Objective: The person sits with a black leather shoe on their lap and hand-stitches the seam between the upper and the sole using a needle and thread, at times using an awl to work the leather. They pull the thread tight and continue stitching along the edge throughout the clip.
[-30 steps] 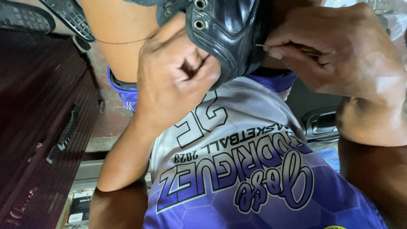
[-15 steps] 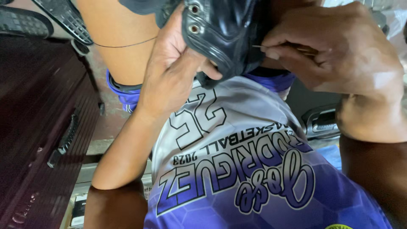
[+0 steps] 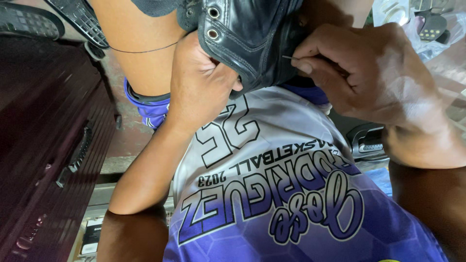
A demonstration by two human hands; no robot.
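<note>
Your left hand (image 3: 201, 80) has slid up and now grips the black leather shoe (image 3: 252, 39) by its edge, up over your lap. Your right hand (image 3: 369, 73) still pinches the thin needle (image 3: 290, 57) against the leather, so the stitch is going on.

1. The left hand (image 3: 201, 87) is bare: no glove, ring or watch shows on it.
2. The left forearm is bare to the elbow, with no sleeve on it.
3. The right hand (image 3: 374, 77) is bare too, with short, plain nails on the fingers (image 3: 303, 65) and no ring.
4. The right wrist and forearm carry no sleeve, band or watch.
5. The jersey (image 3: 272, 194) is a glossy sports top, white at one end and fading to purple, with a faint honeycomb pattern.
6. It bears large outlined numerals, block lettering and a script word in purple and white.
7. Purple shorts (image 3: 145, 104) have a darker band at the hem.
8. The thigh is bare.
</note>
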